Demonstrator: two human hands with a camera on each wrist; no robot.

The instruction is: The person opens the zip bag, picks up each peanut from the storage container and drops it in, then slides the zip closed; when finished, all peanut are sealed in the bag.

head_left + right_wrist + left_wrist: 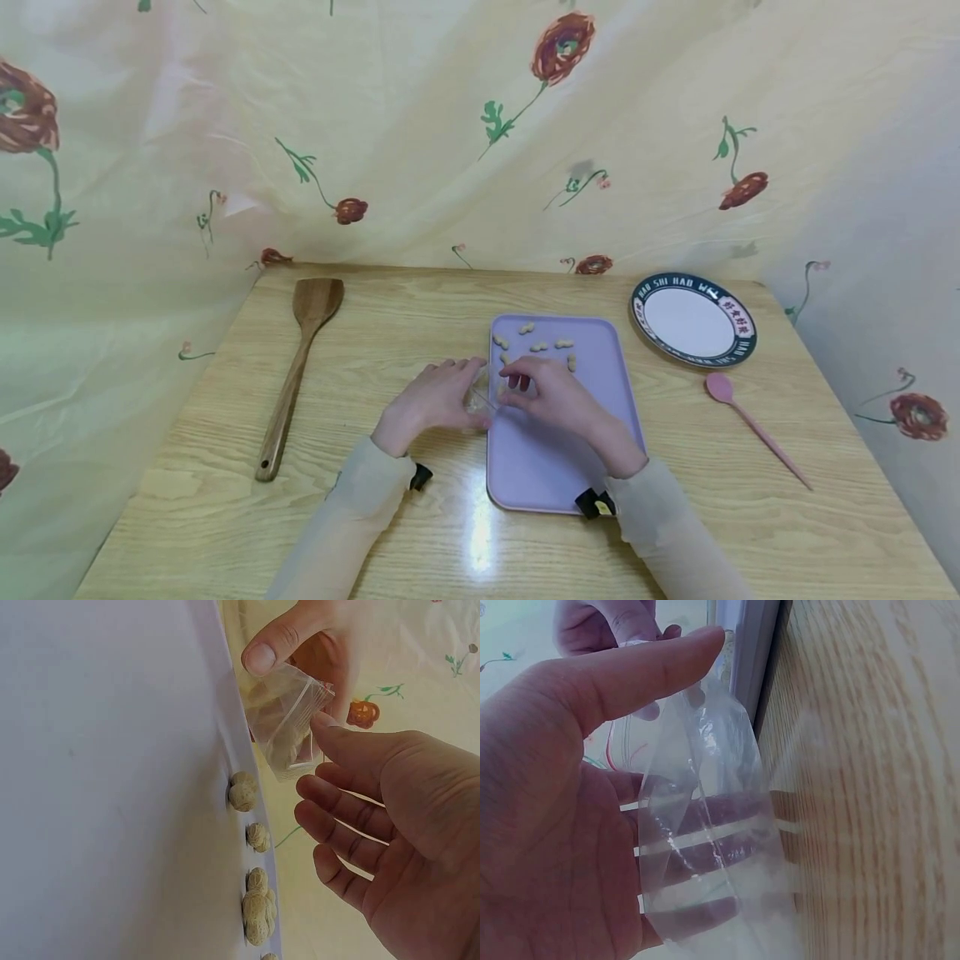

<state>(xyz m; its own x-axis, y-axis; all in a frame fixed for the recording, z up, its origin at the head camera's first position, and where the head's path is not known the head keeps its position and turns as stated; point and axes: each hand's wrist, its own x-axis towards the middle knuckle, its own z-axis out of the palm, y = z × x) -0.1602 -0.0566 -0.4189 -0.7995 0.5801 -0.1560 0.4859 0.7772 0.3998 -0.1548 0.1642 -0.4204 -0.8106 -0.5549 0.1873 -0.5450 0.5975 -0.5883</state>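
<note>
A small clear zip-top plastic bag (712, 825) is between both hands, over the left long edge of a lilac tray (540, 467). My left hand (438, 396) holds it, thumb on one side and fingers spread behind, showing through the film in the left wrist view. At the ribbed zip end, my right hand (562, 400) pinches the bag's edge with its thumb; the index fingertip is mostly hidden, the other fingers loosely curled. A tan shape shows through the bag in the right wrist view. Several unshelled peanuts (564, 343) lie on the tray's far half.
A wooden spatula (300, 358) lies on the table (202, 467) at the left. At the far right sits a white plate (690, 321) with a dark patterned rim, and a pink spoon (757, 429) lies in front of it. Flowered cloth (420, 125) hangs behind the table.
</note>
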